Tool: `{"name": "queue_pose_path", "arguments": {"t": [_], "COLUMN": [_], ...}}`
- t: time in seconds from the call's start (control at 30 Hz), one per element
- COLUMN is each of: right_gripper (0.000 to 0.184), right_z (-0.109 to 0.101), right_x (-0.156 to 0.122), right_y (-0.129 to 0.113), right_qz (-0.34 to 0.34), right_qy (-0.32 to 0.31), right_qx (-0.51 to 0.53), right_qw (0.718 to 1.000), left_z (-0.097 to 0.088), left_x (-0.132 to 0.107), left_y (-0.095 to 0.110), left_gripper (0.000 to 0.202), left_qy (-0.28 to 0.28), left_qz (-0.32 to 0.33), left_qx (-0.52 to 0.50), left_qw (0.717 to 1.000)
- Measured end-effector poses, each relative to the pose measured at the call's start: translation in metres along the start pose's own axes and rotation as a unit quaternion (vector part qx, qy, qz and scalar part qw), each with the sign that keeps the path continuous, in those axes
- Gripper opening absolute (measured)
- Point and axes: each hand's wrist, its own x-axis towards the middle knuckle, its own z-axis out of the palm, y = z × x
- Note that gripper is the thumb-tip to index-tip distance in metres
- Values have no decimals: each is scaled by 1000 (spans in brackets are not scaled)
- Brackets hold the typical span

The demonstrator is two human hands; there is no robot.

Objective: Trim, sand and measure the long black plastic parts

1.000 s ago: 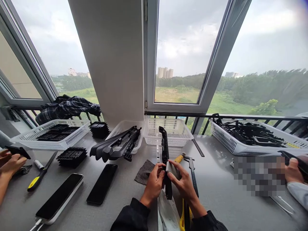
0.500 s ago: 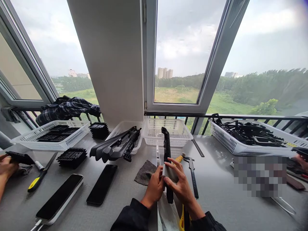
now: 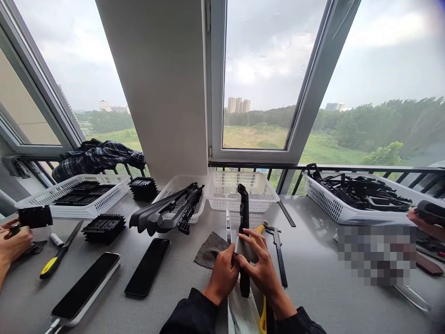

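In front of me I hold a long, narrow black plastic part [image 3: 243, 208], its ribbed, curved upper end pointing away. My left hand [image 3: 222, 273] is closed, thumb and fingers pinched at its left side. My right hand [image 3: 260, 266] grips it from the right, fingers bent across it. A flat grey piece [image 3: 246, 250] sits between my fingers against the part; what it is I cannot make out. Under my hands lies a whitish sheet [image 3: 243, 308]. A dark grey cloth [image 3: 211, 250] is left of my left hand, and a caliper [image 3: 279, 257] lies to the right.
White baskets [image 3: 241, 204] line the back; the right basket [image 3: 344, 215] holds many black parts. Long black parts [image 3: 163, 211] lean over another. Two phones [image 3: 148, 266], a yellow-black knife [image 3: 52, 266] and stacked black pieces [image 3: 104, 228] lie left. Co-workers' hands [image 3: 14, 241] show at both sides.
The black part in my hands has shifted slightly right. The left co-worker's black piece has been turned upright; at right, a co-worker's hand has come further into view with a black part.
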Motion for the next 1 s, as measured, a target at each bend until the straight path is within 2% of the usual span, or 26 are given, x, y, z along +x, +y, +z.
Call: {"name": "queue_pose_path", "arguments": {"t": [0.23,0.5,0.73,0.83,1.0], "right_gripper": [47,54,50,48,45], "right_z": [-5,6,8,7,5], "right_x": [2,-5,-6,-4,-1], "right_y": [6,-9,-14,-11,-1], "right_qz": [20,-11,-10,7,49], "right_qy": [12,-28,-31,-16,9], "right_qx": [0,24,48,54,55], "right_qw": [1000,999,998,998,997], "left_z": [-6,5,5,4,3], "left_x": [2,1,1,1,1], "left_y": [8,-5,-5,-4,-2], "left_gripper": [33,16,9,14,40], "left_qy": [0,-27,-37,-22,-16], "left_qz": [-11,4,-4,-23,-56], "left_qx": [-33,-48,-69,-88,-130], "left_qw": [999,999,997,996,990]}}
